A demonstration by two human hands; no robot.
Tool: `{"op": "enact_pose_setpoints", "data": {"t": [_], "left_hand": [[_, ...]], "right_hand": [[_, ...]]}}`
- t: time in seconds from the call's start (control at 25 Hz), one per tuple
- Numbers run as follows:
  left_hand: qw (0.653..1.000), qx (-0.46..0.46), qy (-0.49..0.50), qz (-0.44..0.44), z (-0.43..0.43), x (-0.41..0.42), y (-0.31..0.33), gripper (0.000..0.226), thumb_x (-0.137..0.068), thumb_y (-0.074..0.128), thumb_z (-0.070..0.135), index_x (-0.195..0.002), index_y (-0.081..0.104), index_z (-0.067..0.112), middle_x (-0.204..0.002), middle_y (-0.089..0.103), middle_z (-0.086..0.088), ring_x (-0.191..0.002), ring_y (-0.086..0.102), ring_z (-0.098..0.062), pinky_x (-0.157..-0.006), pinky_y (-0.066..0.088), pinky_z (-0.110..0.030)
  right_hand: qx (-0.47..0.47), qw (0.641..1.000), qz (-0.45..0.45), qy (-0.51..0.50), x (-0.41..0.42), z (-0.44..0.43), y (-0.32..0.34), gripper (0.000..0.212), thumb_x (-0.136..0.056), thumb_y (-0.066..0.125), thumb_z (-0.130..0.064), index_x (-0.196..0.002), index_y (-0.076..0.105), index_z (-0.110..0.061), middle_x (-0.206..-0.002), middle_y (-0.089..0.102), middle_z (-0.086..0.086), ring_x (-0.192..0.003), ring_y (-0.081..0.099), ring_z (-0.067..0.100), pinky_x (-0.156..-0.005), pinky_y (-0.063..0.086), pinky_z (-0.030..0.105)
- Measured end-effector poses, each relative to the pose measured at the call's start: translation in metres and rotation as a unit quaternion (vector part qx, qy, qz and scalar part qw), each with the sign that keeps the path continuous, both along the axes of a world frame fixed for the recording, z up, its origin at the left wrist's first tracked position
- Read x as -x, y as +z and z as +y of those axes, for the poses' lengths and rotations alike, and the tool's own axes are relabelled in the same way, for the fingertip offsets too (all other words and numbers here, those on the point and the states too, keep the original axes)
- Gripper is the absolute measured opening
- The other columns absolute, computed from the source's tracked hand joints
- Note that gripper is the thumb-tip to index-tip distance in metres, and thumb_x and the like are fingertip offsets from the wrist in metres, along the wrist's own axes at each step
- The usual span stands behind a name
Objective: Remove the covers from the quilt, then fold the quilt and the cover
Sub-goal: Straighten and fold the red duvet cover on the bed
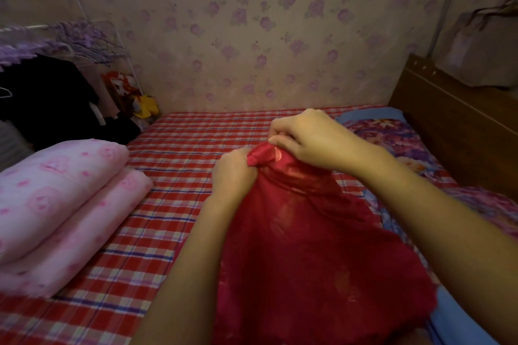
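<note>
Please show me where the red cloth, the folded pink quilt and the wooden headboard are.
red cloth (308, 246), head view, middle of the hanging part
pink quilt (56, 176), head view, its top layer
headboard (462, 134), head view, its brown front panel

The checked bed sheet (173, 154) lies bare between the folded pink quilt (61, 199) on the left and the raised red cover (308, 246), and back to the wall (252, 36), so a hand could pass there. On the right the red cover, gripped at its top by the left hand (234, 173) and right hand (308, 140), hangs before the floral bedding (406, 143), and the wooden headboard (454, 126) closes that side. A clothes rack (56, 45) with dark garments stands beyond the bed's far left corner.
</note>
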State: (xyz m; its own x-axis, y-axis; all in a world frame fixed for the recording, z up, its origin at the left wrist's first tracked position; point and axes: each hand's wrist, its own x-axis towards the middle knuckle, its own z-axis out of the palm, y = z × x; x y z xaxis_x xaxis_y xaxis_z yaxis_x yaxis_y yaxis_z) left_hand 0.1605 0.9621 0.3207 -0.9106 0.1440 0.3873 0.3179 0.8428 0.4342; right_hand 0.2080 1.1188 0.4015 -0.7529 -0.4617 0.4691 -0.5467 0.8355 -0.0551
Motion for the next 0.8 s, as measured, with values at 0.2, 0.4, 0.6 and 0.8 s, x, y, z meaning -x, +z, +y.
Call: {"op": "enact_pose_setpoints", "data": {"t": [0.2, 0.4, 0.6, 0.8], "left_hand": [[0.925, -0.365, -0.006, -0.102, 0.001, 0.013, 0.012, 0.031, -0.091, 0.041, 0.008, -0.063, 0.053, 0.010, -0.040, 0.052, 0.014, -0.058, 0.043, -0.005, -0.045, 0.034, -0.017], [0.852, -0.487, 0.059, -0.183, 0.003, 0.014, 0.005, 0.028, -0.094, 0.041, 0.015, -0.073, 0.056, 0.004, -0.052, 0.066, -0.002, -0.051, 0.060, -0.001, -0.051, 0.045, -0.016], [0.899, -0.167, -0.158, -0.373, -0.015, 0.009, -0.016, 0.021, -0.080, 0.063, -0.005, -0.091, 0.065, 0.012, -0.087, 0.069, -0.006, -0.087, 0.065, -0.024, -0.081, 0.051, -0.034], [0.924, -0.184, -0.276, -0.189, 0.040, -0.001, 0.003, 0.024, -0.084, 0.056, -0.006, -0.081, 0.064, 0.016, -0.064, 0.060, 0.007, -0.054, 0.053, 0.006, -0.056, 0.044, -0.026]], "right_hand": [[-0.008, 0.958, -0.287, -0.012, 0.015, 0.023, -0.058, 0.022, -0.072, 0.078, -0.034, -0.077, 0.063, -0.018, -0.081, 0.066, -0.002, -0.078, 0.061, 0.016, -0.075, 0.049, 0.033], [0.369, 0.850, -0.364, 0.094, 0.009, 0.040, -0.097, 0.005, -0.089, 0.061, -0.007, -0.087, 0.057, -0.009, -0.073, 0.060, -0.013, -0.068, 0.054, 0.001, -0.066, 0.042, 0.015], [0.254, 0.964, 0.004, -0.072, -0.005, 0.064, -0.040, 0.006, -0.085, 0.065, -0.019, -0.086, 0.060, -0.016, -0.060, 0.050, -0.004, -0.058, 0.043, 0.003, -0.055, 0.030, 0.016], [0.063, 0.986, -0.107, -0.111, 0.004, 0.046, -0.028, 0.013, -0.078, 0.072, -0.032, -0.082, 0.065, -0.022, -0.066, 0.052, -0.010, -0.070, 0.054, 0.010, -0.059, 0.030, 0.026]]}}
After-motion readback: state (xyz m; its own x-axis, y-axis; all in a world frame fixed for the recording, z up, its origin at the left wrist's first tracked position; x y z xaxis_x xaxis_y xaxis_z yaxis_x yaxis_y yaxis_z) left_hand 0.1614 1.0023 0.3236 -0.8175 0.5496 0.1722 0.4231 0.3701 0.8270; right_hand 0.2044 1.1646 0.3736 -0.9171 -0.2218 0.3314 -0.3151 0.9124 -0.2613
